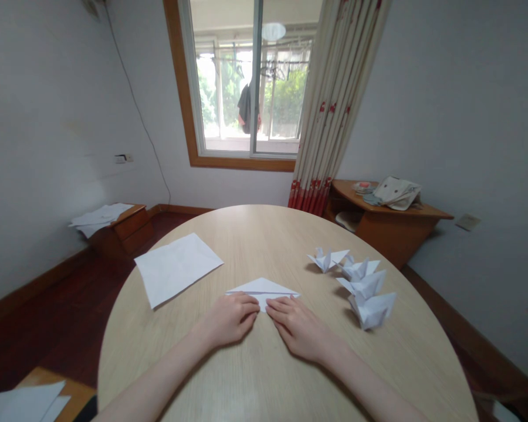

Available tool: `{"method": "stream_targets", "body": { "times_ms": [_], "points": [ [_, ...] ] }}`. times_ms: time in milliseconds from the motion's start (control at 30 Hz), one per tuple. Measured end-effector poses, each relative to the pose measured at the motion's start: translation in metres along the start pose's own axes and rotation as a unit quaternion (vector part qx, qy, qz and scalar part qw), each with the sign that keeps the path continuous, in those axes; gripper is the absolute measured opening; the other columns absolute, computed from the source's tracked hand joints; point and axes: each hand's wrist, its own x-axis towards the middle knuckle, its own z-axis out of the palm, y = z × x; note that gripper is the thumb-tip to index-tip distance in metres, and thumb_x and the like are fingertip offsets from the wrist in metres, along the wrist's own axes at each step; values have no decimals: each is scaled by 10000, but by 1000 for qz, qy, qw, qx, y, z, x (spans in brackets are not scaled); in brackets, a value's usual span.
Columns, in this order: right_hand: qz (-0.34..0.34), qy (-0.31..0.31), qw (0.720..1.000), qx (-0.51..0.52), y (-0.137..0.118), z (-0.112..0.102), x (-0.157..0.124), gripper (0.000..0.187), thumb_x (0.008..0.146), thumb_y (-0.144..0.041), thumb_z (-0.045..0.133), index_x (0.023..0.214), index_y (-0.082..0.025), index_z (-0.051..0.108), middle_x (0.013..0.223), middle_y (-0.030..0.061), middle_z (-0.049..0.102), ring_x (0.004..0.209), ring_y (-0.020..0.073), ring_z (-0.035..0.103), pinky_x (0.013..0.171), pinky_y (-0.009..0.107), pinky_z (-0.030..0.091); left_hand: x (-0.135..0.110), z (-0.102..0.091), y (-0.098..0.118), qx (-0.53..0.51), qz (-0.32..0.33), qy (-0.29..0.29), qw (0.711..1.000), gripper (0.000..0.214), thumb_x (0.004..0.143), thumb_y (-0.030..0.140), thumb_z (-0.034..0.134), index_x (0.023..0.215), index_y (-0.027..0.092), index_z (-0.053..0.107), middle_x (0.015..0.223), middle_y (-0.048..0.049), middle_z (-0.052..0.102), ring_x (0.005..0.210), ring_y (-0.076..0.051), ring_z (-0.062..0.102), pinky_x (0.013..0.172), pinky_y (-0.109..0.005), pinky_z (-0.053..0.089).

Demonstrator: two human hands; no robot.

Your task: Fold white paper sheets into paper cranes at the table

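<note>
A folded sheet of white paper lies near the middle of the table, creased into a wide, flat diamond-like shape with a fold line running across it. On its near left part rests my left hand, its fingers laid flat on the paper and pointing right. Opposite it, my right hand presses the near right part with outstretched fingers. The fingertips of both hands almost meet at the paper's near corner, and they cover some of the edges. Neither hand grips anything.
Several white paper cranes stand in a row at the right of the round wooden table. A stack of white paper lies at the left. More paper sits on a low cabinet. A corner shelf holds cloth.
</note>
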Motion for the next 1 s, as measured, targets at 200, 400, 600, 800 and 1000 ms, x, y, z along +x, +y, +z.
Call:
{"method": "stream_targets", "body": {
  "times_ms": [200, 400, 600, 800, 1000],
  "points": [
    [-33, 40, 998, -19, 1, 0, 2, 276, 888, -123, 493, 1073, -222, 673, 1141, 54, 697, 1033, 227, 618, 934, 408, 424, -1, 3, -6, -3, 6, -15, 1000, 251, 899, 143, 470, 969, 221, 698, 943, -22, 734, 898, -173, 669, 780, -250, 508],
    [-47, 86, 995, -12, 12, 12, 6, 275, 892, -65, 461, 1004, -209, 667, 940, 45, 722, 897, 197, 614, 793, 320, 439, -1, 8, -9, 37, 32, 8, 999, 245, 925, 102, 443, 905, 205, 665, 871, -17, 707, 822, -161, 632, 706, -235, 473],
    [-34, 98, 993, -63, 11, 15, 7, 258, 847, -18, 475, 926, -202, 637, 945, 44, 665, 862, 201, 550, 739, 314, 409, 1, 9, -7, 69, 51, 66, 994, 207, 916, 105, 453, 817, 178, 618, 906, -60, 617, 828, -182, 545, 727, -282, 465],
    [-9, 119, 991, -68, 6, 18, 9, 277, 793, 38, 435, 895, -181, 571, 924, 63, 619, 875, 219, 514, 738, 328, 410, 2, 8, -4, 4, 8, 104, 995, 188, 869, 58, 456, 1001, 164, 537, 1064, -99, 582, 991, -219, 535, 852, -355, 491],
    [-2, 187, 982, -19, 10, 31, 10, 470, 779, 33, 394, 1203, -151, 481, 1210, 156, 542, 1135, 273, 474, 927, 459, 435, 1, 18, -7, -35, -28, 93, 995, 432, 867, 76, 454, 1283, 187, 420, 1305, -117, 526, 1222, -227, 488, 1022, -404, 445]
  ]
}}
